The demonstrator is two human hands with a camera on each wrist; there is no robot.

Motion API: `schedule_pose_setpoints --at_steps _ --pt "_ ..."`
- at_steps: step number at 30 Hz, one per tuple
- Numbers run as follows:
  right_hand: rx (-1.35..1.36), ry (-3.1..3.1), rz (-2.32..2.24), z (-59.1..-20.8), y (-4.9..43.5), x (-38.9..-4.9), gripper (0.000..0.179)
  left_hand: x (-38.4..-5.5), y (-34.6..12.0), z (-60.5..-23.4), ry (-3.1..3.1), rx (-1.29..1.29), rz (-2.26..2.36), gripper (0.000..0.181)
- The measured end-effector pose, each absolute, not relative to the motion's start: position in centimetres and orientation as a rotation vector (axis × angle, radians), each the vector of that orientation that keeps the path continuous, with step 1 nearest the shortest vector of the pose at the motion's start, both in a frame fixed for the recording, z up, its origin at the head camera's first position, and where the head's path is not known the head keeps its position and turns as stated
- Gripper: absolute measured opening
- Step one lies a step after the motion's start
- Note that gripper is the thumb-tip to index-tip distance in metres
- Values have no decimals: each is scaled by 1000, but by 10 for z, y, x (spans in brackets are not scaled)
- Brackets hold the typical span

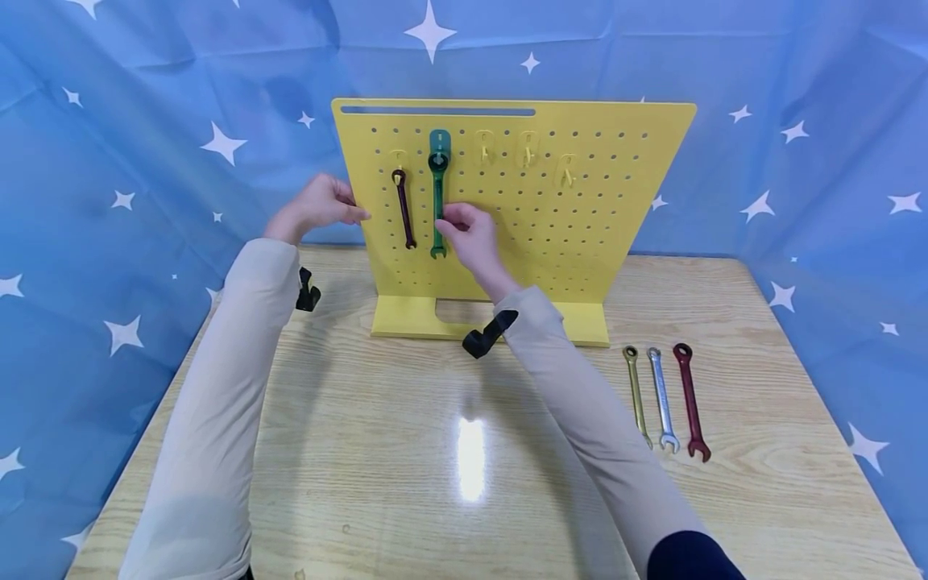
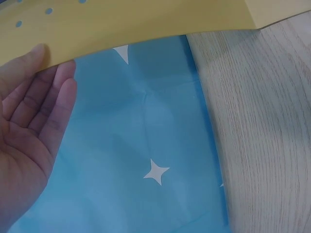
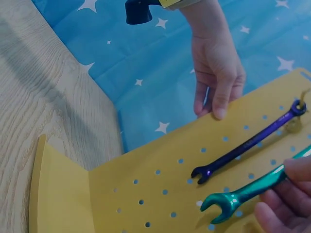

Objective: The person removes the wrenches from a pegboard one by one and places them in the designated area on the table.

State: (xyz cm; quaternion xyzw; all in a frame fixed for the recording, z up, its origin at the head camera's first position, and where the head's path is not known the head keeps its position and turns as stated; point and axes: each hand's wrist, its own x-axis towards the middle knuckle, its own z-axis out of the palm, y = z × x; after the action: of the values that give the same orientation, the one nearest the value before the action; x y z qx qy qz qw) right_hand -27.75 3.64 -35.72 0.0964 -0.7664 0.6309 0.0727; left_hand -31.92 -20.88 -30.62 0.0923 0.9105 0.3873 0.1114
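A yellow pegboard (image 1: 536,209) stands upright on the table. My left hand (image 1: 322,208) holds its left edge, thumb on the front face and fingers behind, as the left wrist view shows. A green wrench (image 1: 438,201) hangs vertically, its ring end at a teal hook plate (image 1: 440,142). My right hand (image 1: 470,235) pinches the wrench's shaft between thumb and fingers. In the right wrist view its open jaw end points away from the fingertips (image 3: 297,170). Left of it a dark purple wrench (image 1: 404,209) hangs by its ring on a yellow hook.
Bare yellow hooks (image 1: 528,151) sit on the board right of the green wrench. On the table at right lie a gold wrench (image 1: 635,391), a silver wrench (image 1: 662,399) and a dark red wrench (image 1: 691,399). A blue star-patterned cloth (image 1: 819,161) surrounds the wooden table (image 1: 377,451).
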Motion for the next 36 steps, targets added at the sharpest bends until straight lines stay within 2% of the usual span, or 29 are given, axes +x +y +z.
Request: schedule_pose_setpoints --at_steps 12,22,36 --pt "375 -2244 1921 -359 40 -266 14 -321 -209 -306 2678 280 1147 28" --pt "373 -2267 1979 -354 44 -249 16 -322 -210 -309 2662 272 1149 29" --pt "427 -2205 2267 -329 52 -224 13 -320 -210 -308 2672 276 1157 27"
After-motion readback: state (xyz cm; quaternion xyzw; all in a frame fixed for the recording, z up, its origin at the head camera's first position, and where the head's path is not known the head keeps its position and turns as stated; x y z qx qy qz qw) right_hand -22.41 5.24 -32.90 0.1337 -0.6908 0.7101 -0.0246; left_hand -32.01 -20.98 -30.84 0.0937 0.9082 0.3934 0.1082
